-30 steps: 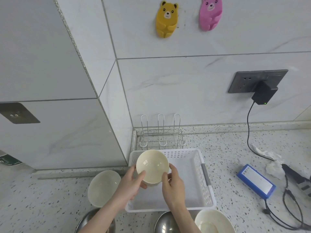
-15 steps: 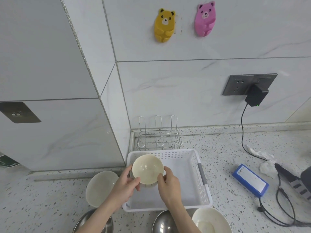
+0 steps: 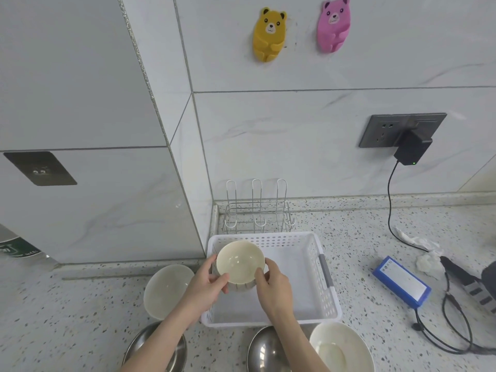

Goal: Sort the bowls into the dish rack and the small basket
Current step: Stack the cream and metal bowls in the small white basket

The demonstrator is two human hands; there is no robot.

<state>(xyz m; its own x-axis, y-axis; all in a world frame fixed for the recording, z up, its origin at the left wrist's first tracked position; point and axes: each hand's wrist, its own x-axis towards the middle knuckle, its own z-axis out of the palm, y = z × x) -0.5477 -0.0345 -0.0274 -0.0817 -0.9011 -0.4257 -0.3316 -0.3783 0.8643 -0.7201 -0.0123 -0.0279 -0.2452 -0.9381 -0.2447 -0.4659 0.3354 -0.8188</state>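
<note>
Both hands held one small cream bowl (image 3: 239, 262) between them. The left hand (image 3: 208, 284) gripped it at about 8 o'clock on the rim, thumb curled over the edge; the right hand (image 3: 273, 287) pinched it at about 4 o'clock, thumb likewise on the rim. The bowl sat tilted, mouth toward the camera, over the left-rear part of the white basket (image 3: 320, 267). Whether its foot touched the basket floor could not be determined.

Assessed risks: the grip was on the rim only, so a smooth glazed bowl could slip and drop into the basket. Release while tilted could let it roll against the perforated wall.

The wire dish rack (image 3: 257, 210) stood empty at 12 o'clock, just behind the basket. On the surface (image 3: 357, 237), a cream bowl (image 3: 167, 289) lay at 9 o'clock, another (image 3: 339, 347) at 5 o'clock, and two steel bowls (image 3: 264, 350) at 6 to 7 o'clock, all unsorted.
</note>
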